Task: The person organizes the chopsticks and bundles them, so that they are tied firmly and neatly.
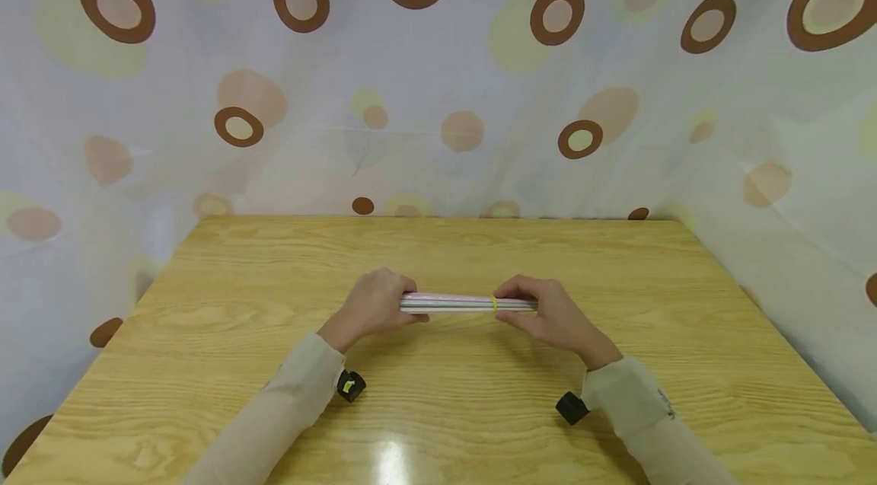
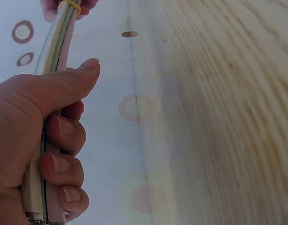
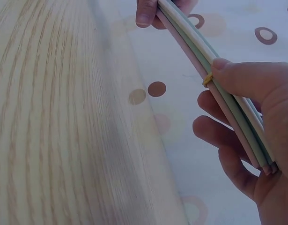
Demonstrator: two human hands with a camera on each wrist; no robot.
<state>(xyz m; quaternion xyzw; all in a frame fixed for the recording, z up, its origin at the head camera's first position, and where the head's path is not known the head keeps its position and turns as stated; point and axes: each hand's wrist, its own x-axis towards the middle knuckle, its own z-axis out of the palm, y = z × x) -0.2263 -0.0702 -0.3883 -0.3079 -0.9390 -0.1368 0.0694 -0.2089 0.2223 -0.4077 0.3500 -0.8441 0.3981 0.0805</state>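
Note:
A bundle of long, thin pink, green and white strips (image 1: 448, 304) is held level above the table between both hands. A yellow rubber band (image 1: 495, 304) goes round it, nearer the right end. My left hand (image 1: 375, 304) grips the left end, its fingers curled round the strips and the thumb (image 2: 73, 82) lying across them. Around the right end, my right hand (image 1: 551, 314) holds the bundle between thumb and fingers, the thumb tip right at the band (image 3: 207, 79) in the right wrist view. My palms hide parts of both ends.
The wooden table (image 1: 438, 394) spans the view below the hands. Behind it and at its sides hangs a pale curtain (image 1: 425, 173) with brown rings and spots. A small black device (image 1: 351, 386) sits at the left cuff, another black device (image 1: 572, 408) at the right.

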